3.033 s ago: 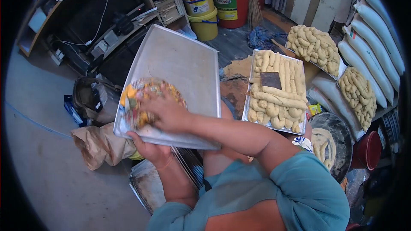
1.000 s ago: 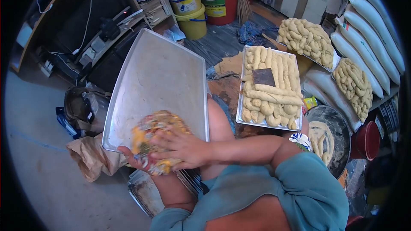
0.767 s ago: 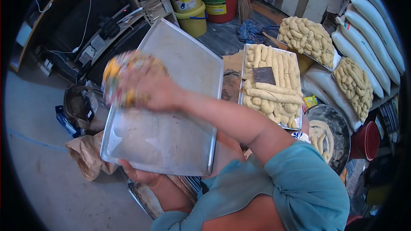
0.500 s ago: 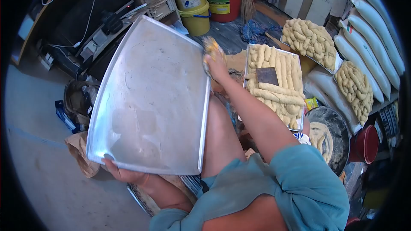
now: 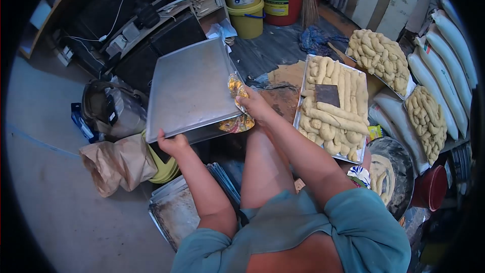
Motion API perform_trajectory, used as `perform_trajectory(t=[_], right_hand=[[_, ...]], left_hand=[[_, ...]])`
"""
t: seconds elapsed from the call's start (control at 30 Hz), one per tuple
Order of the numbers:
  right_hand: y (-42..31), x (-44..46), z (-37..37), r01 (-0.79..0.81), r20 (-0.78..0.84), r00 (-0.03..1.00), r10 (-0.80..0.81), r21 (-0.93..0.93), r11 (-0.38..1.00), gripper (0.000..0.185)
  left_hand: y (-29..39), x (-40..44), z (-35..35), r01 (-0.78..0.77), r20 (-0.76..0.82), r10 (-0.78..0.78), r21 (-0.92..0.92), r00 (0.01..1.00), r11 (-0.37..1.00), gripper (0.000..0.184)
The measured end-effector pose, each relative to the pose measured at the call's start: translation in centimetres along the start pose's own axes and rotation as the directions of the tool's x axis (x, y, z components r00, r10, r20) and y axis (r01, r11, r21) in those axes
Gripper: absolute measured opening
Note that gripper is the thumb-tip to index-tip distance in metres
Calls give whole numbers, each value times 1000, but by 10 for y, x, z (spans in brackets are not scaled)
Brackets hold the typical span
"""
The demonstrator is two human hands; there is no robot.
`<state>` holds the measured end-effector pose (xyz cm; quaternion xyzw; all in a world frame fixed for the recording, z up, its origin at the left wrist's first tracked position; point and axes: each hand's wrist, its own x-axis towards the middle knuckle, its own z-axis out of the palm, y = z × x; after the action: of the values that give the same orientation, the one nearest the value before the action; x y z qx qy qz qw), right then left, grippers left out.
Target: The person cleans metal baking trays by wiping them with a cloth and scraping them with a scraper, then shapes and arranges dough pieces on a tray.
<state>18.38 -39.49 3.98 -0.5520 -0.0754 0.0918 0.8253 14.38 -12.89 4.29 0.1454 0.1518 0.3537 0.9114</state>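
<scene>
A metal baking tray (image 5: 189, 83) is tilted in front of me, farther out than my knees. My left hand (image 5: 173, 145) grips its near left corner, thumb on top. My right hand (image 5: 254, 105) is closed on a yellow patterned cloth (image 5: 236, 87) at the tray's right edge. Part of the cloth hangs below that edge. Whether the fingers of this hand also clasp the tray cannot be seen. Under the tray's near edge shows a dark surface, partly hidden. To the right, ropes of dough (image 5: 338, 116) lie on another tray, with a dark flat square (image 5: 328, 95) on top.
Stacked used trays (image 5: 174, 207) lie by my left leg, near a brown paper bag (image 5: 118, 164). On the right are more dough piles (image 5: 379, 58), a black basin (image 5: 404, 172), a red container (image 5: 430, 188) and white sacks (image 5: 444, 71). Buckets (image 5: 247, 5) stand at the back.
The baking tray has gone from steeply raised and close to lower, flatter and farther away. My left hand has shifted up and right in view; my right hand with the cloth has come lower.
</scene>
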Motion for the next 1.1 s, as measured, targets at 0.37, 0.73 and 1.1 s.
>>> perform_trajectory(t=[0.37,0.73,1.1], right_hand=[[43,28,-18,82,-186,954,-237,-598,797,49],[23,-8,-5,342,82,871,-484,-809,479,47],[5,-39,-28,373,280,919,-276,-843,387,73]], left_hand=[[-32,29,-94,190,-5,-190,-13,982,982,59],[-33,-51,-37,-152,38,324,930,945,335,69],[-35,-90,1,-345,321,198,932,926,106,72]])
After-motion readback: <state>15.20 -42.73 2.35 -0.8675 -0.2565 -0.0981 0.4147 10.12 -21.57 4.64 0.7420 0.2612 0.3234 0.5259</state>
